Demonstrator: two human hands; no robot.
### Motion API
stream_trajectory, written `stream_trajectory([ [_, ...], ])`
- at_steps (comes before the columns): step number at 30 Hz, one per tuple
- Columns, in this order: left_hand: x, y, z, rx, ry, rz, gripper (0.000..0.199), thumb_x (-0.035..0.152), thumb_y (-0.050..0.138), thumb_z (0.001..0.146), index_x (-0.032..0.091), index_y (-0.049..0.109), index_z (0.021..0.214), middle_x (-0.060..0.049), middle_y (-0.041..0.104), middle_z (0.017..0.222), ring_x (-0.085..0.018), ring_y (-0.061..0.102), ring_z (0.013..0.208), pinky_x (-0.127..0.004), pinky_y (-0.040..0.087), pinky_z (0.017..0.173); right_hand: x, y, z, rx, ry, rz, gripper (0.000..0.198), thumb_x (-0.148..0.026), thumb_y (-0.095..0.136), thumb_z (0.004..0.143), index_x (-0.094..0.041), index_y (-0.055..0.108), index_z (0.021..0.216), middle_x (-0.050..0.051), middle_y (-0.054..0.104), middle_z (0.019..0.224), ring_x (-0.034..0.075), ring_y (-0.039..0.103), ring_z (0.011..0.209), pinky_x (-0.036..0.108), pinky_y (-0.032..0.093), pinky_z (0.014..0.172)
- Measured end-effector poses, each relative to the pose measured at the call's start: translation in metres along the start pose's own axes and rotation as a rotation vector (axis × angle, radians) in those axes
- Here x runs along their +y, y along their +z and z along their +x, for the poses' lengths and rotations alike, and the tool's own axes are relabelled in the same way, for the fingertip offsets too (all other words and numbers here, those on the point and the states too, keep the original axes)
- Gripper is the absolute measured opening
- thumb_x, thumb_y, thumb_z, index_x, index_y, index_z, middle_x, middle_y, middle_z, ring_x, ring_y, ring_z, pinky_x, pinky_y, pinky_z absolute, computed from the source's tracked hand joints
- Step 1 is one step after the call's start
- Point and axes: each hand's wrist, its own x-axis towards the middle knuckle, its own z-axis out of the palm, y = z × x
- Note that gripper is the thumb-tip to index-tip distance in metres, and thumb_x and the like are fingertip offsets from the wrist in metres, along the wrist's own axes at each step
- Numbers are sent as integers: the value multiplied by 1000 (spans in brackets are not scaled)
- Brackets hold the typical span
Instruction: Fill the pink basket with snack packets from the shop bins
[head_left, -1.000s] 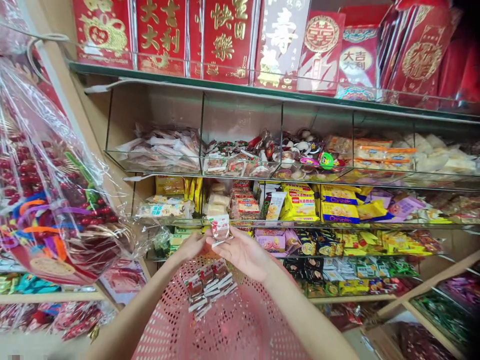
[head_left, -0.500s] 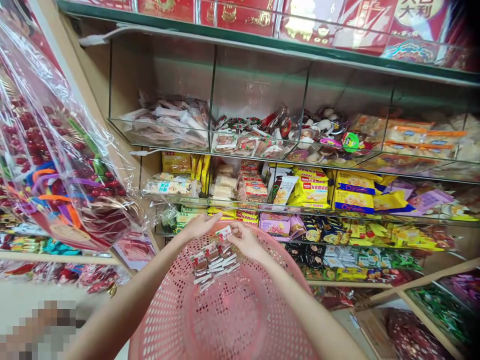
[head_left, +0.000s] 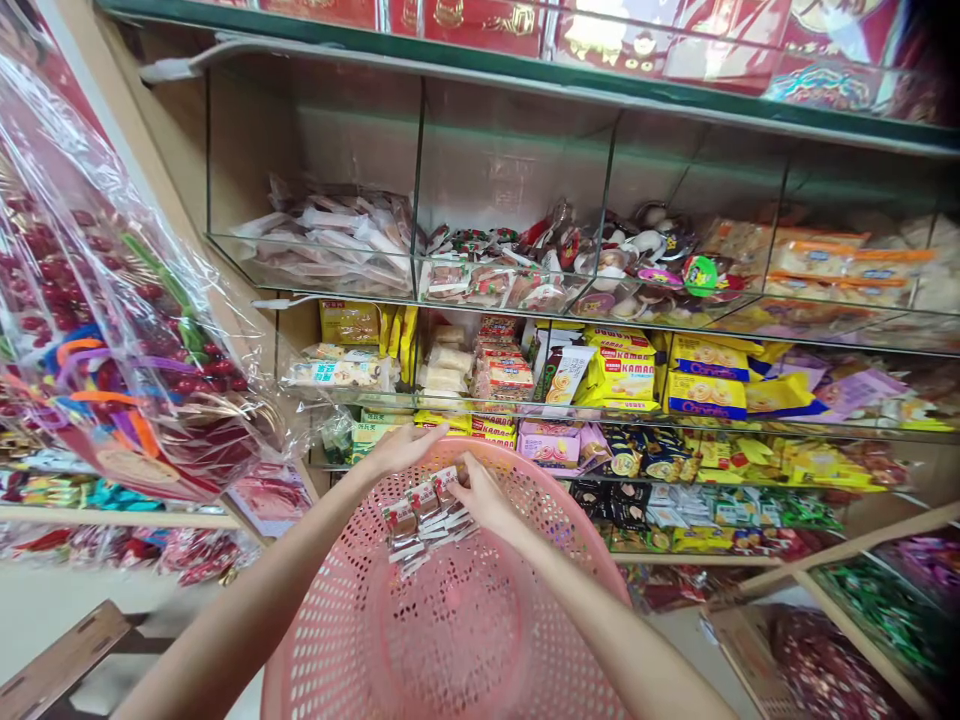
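Note:
A pink plastic basket (head_left: 577, 540) with a perforated wall sits below the shelves in front of me. Inside, against its far left wall, small brown wrapped snacks (head_left: 424, 500) with white wrapper ends lie side by side in neat rows. My right hand (head_left: 486, 495) reaches into the basket, its thumb and fingers pinching the wrapped snack at the right end of the upper row. Along the far rim lies my left hand (head_left: 409, 448), fingers stretched out to the right, beside the snacks. Its thumb cannot be made out.
Ahead, a glass-fronted shelf (head_left: 510, 315) holds loose snacks in compartments, including similar brown wrapped ones (head_left: 469, 280). Yellow packets (head_left: 619, 370) fill a lower tier. A cellophane-wrapped bundle (head_left: 142, 350) hangs at the left. Wooden shelf boards (head_left: 780, 565) stand at the lower right.
My right hand has lowered the wrapped snack from near the rim to the right end of the upper row. My left hand has stayed about the same.

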Motion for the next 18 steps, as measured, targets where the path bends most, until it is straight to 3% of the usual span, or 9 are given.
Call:
stream_trajectory([
  [6,-1,1,-1,-2,-56,-6,74,75,21,74,19,70,77,-9,70,80,-29,60,78,-33,39,69,-1,2,-3,-2,15,-191,24,-20,52,79,-18,51,102,10,63,97,22,58,92,32,42,76],
  [11,-4,1,-1,22,-60,-37,72,74,24,74,21,71,84,-8,71,78,-30,61,82,-34,40,71,-24,-13,-5,53,-59,-152,27,-21,50,82,-20,51,109,10,58,110,22,55,102,35,42,85],
  [14,-2,-2,1,38,-36,-64,70,73,23,75,23,71,81,-6,71,75,-28,62,80,-33,40,70,-61,-45,-5,155,-253,-82,28,-24,47,85,-25,51,112,7,55,110,21,53,103,36,42,87],
  [18,4,-6,2,73,-13,-56,69,71,21,77,22,69,71,-5,69,68,-27,62,73,-33,40,67,-123,-119,9,361,-540,-108,24,-26,41,89,-25,55,108,6,56,104,20,53,99,36,43,86],
])
